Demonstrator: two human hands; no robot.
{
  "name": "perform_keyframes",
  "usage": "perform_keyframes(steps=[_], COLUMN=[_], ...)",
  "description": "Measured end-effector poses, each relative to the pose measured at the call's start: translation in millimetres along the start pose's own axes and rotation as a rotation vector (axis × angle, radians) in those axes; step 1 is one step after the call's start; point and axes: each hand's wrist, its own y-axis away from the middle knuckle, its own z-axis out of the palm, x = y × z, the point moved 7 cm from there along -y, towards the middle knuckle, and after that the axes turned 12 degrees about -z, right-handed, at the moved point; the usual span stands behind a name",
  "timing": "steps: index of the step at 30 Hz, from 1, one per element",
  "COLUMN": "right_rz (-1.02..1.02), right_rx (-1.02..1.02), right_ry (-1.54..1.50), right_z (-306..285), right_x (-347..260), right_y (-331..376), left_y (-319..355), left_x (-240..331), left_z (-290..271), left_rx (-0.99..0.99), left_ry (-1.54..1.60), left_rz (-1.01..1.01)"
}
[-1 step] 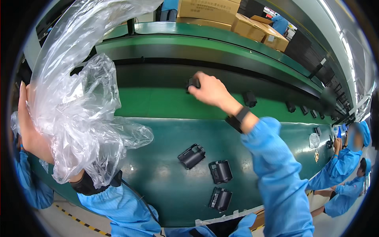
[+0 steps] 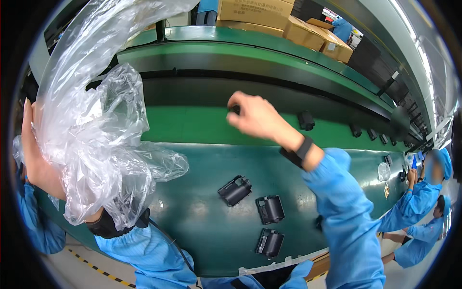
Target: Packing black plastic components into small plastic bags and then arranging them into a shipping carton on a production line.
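Under a loose bundle of clear plastic bags (image 2: 103, 144) at the left is my left hand (image 2: 42, 159), its thumb side mostly covered. Its visible fingers curl round the bags' outer side. Over the green conveyor belt (image 2: 187, 125), my right hand (image 2: 257, 115) is closed with a small black plastic part (image 2: 235, 109) between thumb and fingers, mostly hidden by them. On the nearer dark green worktop lie three black plastic housings: one tilted (image 2: 235, 190), one at the middle (image 2: 270, 209) and one nearest me (image 2: 269, 243).
Another black housing (image 2: 306, 120) sits on the belt right of my hand, with several more farther along. A dark object (image 2: 319, 222) shows beside my right sleeve. Co-workers in blue sit at the right. Cardboard boxes (image 2: 255, 12) stand on the far shelf. A black cable (image 2: 168, 236) runs from my left wrist.
My right hand and forearm have shifted slightly nearer and to the right, and less of the black part shows in its fingers. My left hand and the bags stay nearly still.
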Motion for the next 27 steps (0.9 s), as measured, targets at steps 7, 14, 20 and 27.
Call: perform_keyframes(steps=[7, 14, 20, 27], right_rz=[-0.513, -0.447, 0.332, 0.479], right_rx=[-0.537, -0.27, -0.004, 0.204], right_ry=[0.274, -0.064, -0.878, -0.773], right_z=[43, 45, 100, 109], right_x=[-126, -91, -16, 41], right_y=[122, 56, -80, -94], left_y=[25, 45, 59, 67], left_x=[1, 10, 39, 35], left_z=[34, 69, 126, 157], left_rx=[-0.085, -0.228, -0.386, -0.492], left_ry=[0.236, 0.578, 0.841, 1.008], left_rz=[-0.178, -0.396, -0.507, -0.67])
